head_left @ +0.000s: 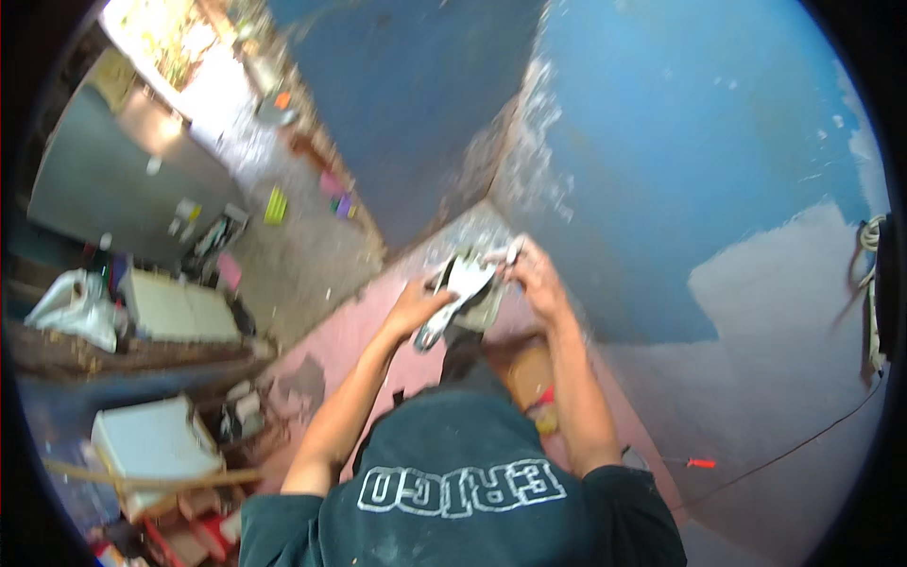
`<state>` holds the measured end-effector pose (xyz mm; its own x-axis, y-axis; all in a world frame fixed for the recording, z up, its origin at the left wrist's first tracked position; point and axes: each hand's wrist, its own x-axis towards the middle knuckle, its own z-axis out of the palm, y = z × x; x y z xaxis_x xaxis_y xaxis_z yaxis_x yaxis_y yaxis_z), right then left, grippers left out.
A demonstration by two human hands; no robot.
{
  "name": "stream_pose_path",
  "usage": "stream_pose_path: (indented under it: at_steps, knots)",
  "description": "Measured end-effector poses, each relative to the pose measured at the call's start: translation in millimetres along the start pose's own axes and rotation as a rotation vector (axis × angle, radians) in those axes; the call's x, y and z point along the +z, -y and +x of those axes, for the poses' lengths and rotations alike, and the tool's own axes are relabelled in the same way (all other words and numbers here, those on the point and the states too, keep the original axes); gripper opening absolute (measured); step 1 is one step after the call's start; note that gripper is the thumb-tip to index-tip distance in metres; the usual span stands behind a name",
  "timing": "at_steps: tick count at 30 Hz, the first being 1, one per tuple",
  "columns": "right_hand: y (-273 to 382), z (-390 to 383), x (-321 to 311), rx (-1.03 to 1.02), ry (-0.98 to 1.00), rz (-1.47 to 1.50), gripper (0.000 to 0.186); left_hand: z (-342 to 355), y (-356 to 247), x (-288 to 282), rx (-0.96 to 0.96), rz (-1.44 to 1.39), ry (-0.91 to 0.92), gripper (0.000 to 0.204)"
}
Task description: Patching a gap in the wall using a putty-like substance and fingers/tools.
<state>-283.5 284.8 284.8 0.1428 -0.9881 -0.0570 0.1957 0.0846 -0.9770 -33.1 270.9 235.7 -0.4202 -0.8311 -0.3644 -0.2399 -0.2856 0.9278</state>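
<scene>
My left hand (416,307) is closed round what looks like a putty knife (461,288), its wide end smeared white and its rounded handle end pointing down toward me. Close to the wide end, my right hand (534,276) has its fingers bent together, with white smears on them. A small white bit shows at those fingertips, too small to name. Beneath the putty knife is a grey-green and dark shape (484,310), partly covered, whose kind I cannot make out. Both hands are in front of my body, above a pink surface.
Ahead, two blue walls (661,142) meet at a corner with white patches. A red-handled tool (699,463) lies at lower right. On the left are a grey panel (123,170), a white plastic bag (80,307), a white box (156,439) and a wooden strip (203,479).
</scene>
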Motion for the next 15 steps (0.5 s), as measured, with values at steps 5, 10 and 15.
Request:
stream_pose_path:
  at_steps: [5, 10, 15]
  knots:
    - [55.0, 85.8, -32.1, -0.221, -0.113, 0.174, 0.015, 65.1, -15.9, -16.8, -0.034, -0.171, -0.010, 0.045]
    - [189.9, 188.0, -86.6, -0.623, -0.279, -0.349, 0.018, 122.4, -69.7, -11.9, -0.131, -0.253, 0.048, 0.055]
    - [352.5, 282.3, -103.3, -0.940, -0.444, -0.949, 0.035, 168.9, -87.2, -25.1, -0.125, -0.295, 0.024, 0.057]
